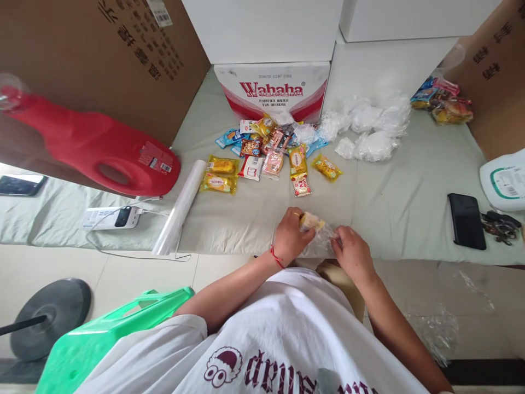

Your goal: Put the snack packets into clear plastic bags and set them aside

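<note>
At the table's front edge, my left hand (pixel 292 234) is closed on a clear plastic bag (pixel 322 236) with yellowish snack packets (pixel 311 221) inside it. My right hand (pixel 351 250) pinches the bag's loose edge on the other side. Just beyond my hands lie a yellow snack packet (pixel 326 166) and a red-and-white packet (pixel 301 185). Two yellow packets (pixel 221 174) rest side by side to the left, near a pile of mixed wrapped snacks (pixel 262 139). How many packets are in the bag is hidden by fingers and crumpled film.
A roll of clear plastic (pixel 180 208) lies left, beside a power bank (pixel 112 217) with a cable. Crumpled clear bags (pixel 369 128) sit near the Wahaha carton (pixel 273 90). A red bottle (pixel 102 142) stands left; a black phone (pixel 466 220) and keys (pixel 501 225) lie right.
</note>
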The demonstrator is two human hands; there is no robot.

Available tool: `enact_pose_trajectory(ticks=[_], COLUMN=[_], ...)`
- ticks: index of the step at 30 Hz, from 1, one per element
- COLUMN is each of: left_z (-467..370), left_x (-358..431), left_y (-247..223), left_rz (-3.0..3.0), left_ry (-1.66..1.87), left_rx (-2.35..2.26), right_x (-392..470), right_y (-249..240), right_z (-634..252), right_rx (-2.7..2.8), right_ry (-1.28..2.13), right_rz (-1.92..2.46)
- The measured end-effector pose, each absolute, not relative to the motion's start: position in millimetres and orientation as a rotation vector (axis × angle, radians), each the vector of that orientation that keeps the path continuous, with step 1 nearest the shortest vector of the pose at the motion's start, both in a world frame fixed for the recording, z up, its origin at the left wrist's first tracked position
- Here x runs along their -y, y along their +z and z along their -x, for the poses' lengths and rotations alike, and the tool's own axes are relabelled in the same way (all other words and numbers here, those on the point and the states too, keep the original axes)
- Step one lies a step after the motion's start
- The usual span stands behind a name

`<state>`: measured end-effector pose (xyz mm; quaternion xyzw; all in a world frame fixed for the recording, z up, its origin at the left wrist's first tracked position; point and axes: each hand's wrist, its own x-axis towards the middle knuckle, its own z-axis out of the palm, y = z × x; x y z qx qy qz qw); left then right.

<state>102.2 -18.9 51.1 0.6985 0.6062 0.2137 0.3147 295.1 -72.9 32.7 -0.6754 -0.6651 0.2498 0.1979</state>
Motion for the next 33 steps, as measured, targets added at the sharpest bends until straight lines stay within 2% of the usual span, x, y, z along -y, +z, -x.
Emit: enact_pose_trajectory(ticks=[4, 11, 17, 21, 26, 29, 33], left_z=[-121, -120, -115, -97, -29, 13, 38], left_x=[38, 33, 40, 37, 12, -4, -9], left_y=[42, 22, 20, 23, 13, 1, -12], left_rz=[-2.199, -2.269, -2.092, -2.066, -2.151, -2.213, -2.364], left_ry=[0.698, 0.707, 0.685, 0.877, 1.065, 0.972, 0.809], left_rx=[-1.335, -0.883, -0.723, -0.808, -1.365, -1.659, -1.748], right_x=[87, 93, 80, 71, 18, -39, -126], right_y=[32, 33, 20, 20, 30, 33, 22], right_z=[-276, -258, -259, -291, -407, -490, -567], right_rx=[1.324, 0.694, 0.442, 0.452, 0.391, 0.318, 0.217], right_ry=[1.167, 1.473, 1.332, 1.255, 0.819, 0.57, 0.388], right_rz=[1.647, 1.222, 1.261, 1.287, 1.336, 1.462, 1.75])
